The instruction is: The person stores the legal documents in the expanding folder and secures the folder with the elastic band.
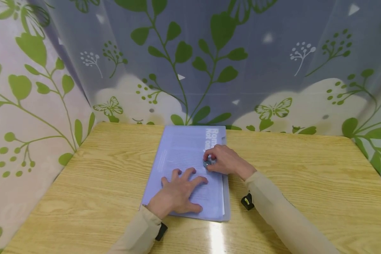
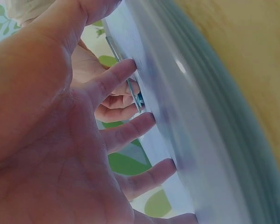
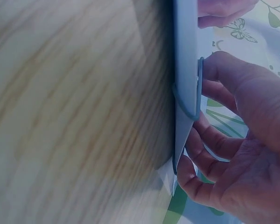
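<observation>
A translucent blue-violet plastic document folder (image 1: 174, 141) with printed pages inside lies on the table. My left hand (image 1: 179, 194) is spread across its lower part, fingertips touching the cover; in the left wrist view, the fingers (image 2: 119, 79) are apart and fairly straight. At the folder's right side, my right hand (image 1: 223, 160) pinches a small blue-grey flap (image 1: 207, 163) between thumb and curled fingers. A thin raised flap edge (image 2: 123, 74) shows beside that hand in the left wrist view. The right wrist view shows the flap edge (image 3: 199, 88) under the fingers. Any fastener is mostly hidden.
The wood-grain table (image 1: 304, 183) extends to both sides of the folder. Patterned curtains (image 1: 190, 70) with leaves and butterflies enclose its back and sides. White paper (image 1: 223, 197) shows along the folder's right edge.
</observation>
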Available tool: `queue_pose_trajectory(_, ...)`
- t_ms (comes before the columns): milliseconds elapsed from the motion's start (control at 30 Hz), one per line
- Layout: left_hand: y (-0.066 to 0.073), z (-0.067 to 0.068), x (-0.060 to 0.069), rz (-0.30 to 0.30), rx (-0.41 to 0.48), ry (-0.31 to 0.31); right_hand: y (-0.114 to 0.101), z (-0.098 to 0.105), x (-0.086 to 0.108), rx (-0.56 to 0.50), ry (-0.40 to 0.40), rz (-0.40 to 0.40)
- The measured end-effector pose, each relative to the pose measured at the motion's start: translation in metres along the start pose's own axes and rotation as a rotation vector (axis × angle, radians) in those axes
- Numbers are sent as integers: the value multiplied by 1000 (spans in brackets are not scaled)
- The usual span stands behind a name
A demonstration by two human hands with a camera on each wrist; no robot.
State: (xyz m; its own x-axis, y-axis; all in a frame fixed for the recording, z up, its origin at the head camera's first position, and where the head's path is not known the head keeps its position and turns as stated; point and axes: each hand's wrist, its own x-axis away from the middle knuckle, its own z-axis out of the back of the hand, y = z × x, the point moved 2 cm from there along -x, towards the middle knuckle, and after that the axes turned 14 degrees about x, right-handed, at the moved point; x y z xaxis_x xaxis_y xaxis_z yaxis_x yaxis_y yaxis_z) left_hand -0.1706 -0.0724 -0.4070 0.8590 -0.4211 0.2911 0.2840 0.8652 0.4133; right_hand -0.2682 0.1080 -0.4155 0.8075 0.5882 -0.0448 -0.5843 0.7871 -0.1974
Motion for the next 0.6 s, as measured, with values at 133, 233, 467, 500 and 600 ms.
queue_pose_trajectory(133, 0, 1, 0, 5, -6, -4, 0, 0, -1, -6, -9, 2)
queue_pose_trajectory(233, -1, 1, 0, 8, -12, -4, 0, -1, -2, -10, -8, 4)
queue_pose_trajectory(467, -1, 0, -1, 17, -27, -10, -1, -2, -1, -15, -13, -12)
queue_pose_trajectory(500, -1, 1, -1, 16, -27, -10, -2, -2, 0, -17, -18, -17)
queue_pose_trajectory(600, -1, 1, 0, 15, -27, -11, -2, -1, 0, -21, -23, -19)
